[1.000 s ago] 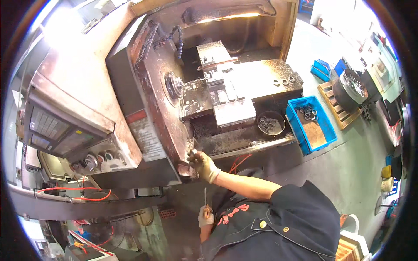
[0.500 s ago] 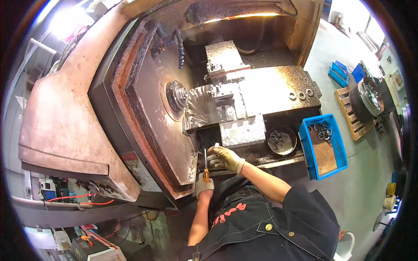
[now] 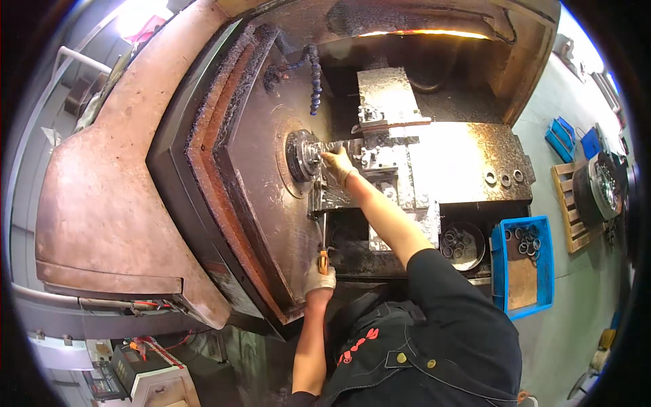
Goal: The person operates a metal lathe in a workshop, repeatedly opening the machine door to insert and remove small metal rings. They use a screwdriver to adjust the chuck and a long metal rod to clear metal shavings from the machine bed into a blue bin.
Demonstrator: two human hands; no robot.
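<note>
Left hand: fingers wrapped around the orange handle of a screwdriver. Right hand: fingers partly bent at the face of the round chuck; whether it grips anything cannot be told.

Governing relation: the chuck lies ahead of the left hand, beyond the screwdriver's tip. The screwdriver's long axis runs nearly straight away from the person, shaft foremost, roughly square to the chuck's axis, which runs left to right. The tip stops short of the chuck face; contact with the dark parts beside it cannot be determined. The right hand is the nearer to the chuck.

Limits: the machine's side wall stands just left of the screwdriver and bounds movement on that side. The right forearm crosses above the metal slide. Open room lies right of the shaft, over the dark trough, as far as the slide.

Well apart from both hands, three rings rest near the right edge of the flat plate; a blue bin stands beyond the plate's near right corner
</note>
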